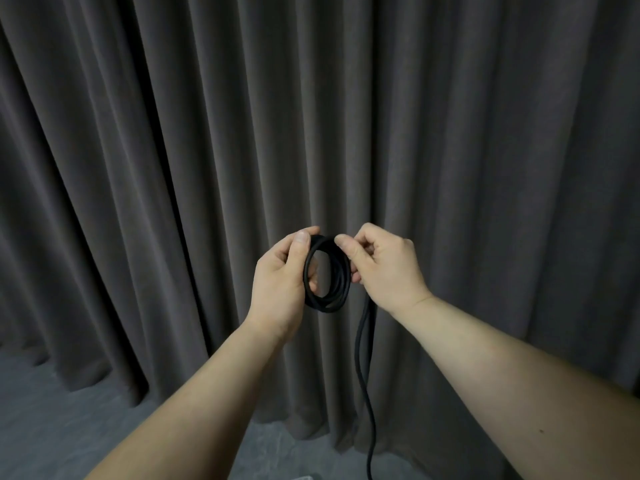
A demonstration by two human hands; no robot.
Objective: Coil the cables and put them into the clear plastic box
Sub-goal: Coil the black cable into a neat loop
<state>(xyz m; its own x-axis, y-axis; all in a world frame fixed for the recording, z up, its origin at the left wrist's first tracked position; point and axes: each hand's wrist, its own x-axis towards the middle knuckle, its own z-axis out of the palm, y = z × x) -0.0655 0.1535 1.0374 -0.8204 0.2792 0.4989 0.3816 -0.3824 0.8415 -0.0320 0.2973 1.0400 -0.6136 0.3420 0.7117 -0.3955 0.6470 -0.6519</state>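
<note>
A black cable (329, 299) is wound into a small coil of several loops, held up in front of me at chest height. My left hand (280, 278) grips the coil's left side, thumb on top and fingers through the ring. My right hand (384, 265) pinches the cable at the coil's upper right. From under the right hand the loose end of the cable (363, 375) hangs straight down and leaves the view at the bottom. The clear plastic box is not in view.
A dark grey pleated curtain (450, 133) fills the background and reaches the grey floor (69, 427). A small pale corner of some object (306, 477) shows at the bottom edge.
</note>
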